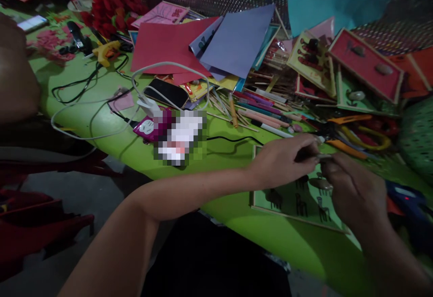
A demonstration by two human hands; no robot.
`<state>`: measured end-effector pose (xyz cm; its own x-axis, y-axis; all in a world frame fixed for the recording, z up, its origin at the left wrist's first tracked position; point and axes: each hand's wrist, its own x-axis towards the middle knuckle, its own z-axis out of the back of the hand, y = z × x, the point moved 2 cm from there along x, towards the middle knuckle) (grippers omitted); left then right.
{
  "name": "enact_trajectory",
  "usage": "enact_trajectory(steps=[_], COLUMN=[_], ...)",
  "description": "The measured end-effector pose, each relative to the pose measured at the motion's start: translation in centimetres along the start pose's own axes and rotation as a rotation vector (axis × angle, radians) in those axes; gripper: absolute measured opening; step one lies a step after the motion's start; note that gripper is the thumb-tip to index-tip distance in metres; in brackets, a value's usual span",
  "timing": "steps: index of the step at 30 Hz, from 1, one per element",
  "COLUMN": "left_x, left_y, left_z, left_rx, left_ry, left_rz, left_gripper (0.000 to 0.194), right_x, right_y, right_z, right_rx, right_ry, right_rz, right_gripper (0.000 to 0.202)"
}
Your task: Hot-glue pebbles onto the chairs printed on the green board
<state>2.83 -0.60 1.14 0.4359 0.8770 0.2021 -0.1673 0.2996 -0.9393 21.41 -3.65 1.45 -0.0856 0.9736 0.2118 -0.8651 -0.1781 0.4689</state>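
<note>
left hand and right hand pinched a small pale piece between fingertips, over the green framed card near the table's front edge

Green card: flat, wood-edged, dark chair shapes; below left hand and right hand.
Pale piece: pinched in both.

Dim light leaves a pale sheen on the green table, while coarse pixels mask one patch.
</note>
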Motion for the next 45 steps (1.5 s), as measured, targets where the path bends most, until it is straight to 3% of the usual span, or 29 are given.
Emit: enact_trajectory(steps=[6,11,17,23,28,35,45], left_x=[0.2,0.3,0.2,0.2,0.5,1.4,1.1], left_y=[0.4,0.8,0.7,0.7,1.1,1.0,1.3], left_z=[-0.1,-0.2,-0.3,-0.4,-0.4,-0.2,-0.4], left_rx=[-0.061,-0.118,-0.143,-0.085,-0.112,-0.284,-0.156], left_ry=[-0.03,-0.068,-0.025,0.002,-0.02,-0.061,-0.051], left_rz=[-0.016,-0.011,-0.046,-0.071,-0.095,0.046,0.017], left_gripper=[0.004,0.009,0.017,0.022,0.022,0.017,0.017], right_x=[0.1,0.0,0.4,0.5,0.3,0.9,1.5], right_y=[0.3,0.3,-0.1,0.4,-0.1,0.9,0.6], right_z=[0.0,0.1,-0.1,0.1,-0.2,-0.4,-0.5], right_rx=[0.036,0.198,-0.097,-0.129,-0.01,0.348,0.16], right_ry=[0.01,0.034,0.036,0.047,0.03,0.063,0.048], right_rz=[0.0,0.024,0.039,0.006,-0.018,0.055,0.131], right_gripper=[0.023,0.028,0.027,0.027,0.024,0.036,0.029])
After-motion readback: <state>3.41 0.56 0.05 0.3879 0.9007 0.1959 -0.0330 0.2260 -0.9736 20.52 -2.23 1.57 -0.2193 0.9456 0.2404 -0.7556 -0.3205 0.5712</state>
